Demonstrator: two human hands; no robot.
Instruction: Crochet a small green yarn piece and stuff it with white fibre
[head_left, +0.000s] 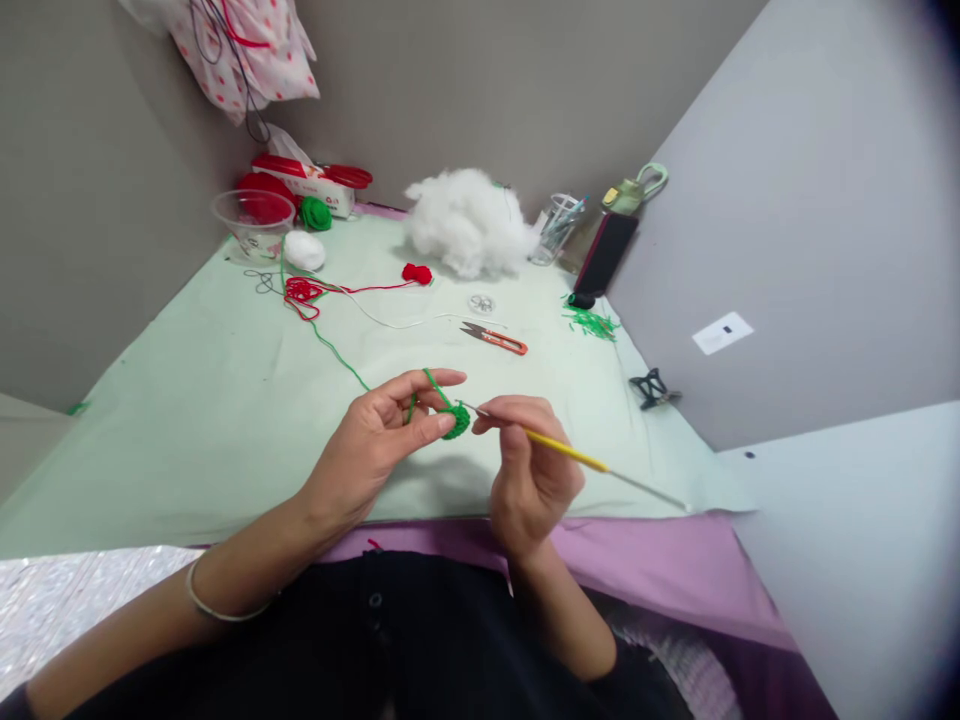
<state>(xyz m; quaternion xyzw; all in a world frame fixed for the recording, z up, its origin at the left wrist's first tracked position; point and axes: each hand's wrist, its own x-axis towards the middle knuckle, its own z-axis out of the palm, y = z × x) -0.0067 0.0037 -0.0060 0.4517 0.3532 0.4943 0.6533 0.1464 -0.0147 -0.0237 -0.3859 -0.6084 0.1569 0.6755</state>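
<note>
Between the thumb and fingers of my left hand (386, 430) is a small round green crochet piece (456, 422). Green yarn (337, 354) runs over its raised index finger and back across the table to the left. My right hand (531, 460) is closed around a crochet hook (568, 450) with a yellow handle. The hook's thin metal tip is at the upper edge of the green piece, and its far end points down to the right.
Beyond my hands lie orange snips (495, 338), a small clear round case (481, 303), red yarn (303, 291) and white stuffing (471, 222). A plastic tub (255, 225) stands back left; a phone (607, 253) leans on a bottle at the right.
</note>
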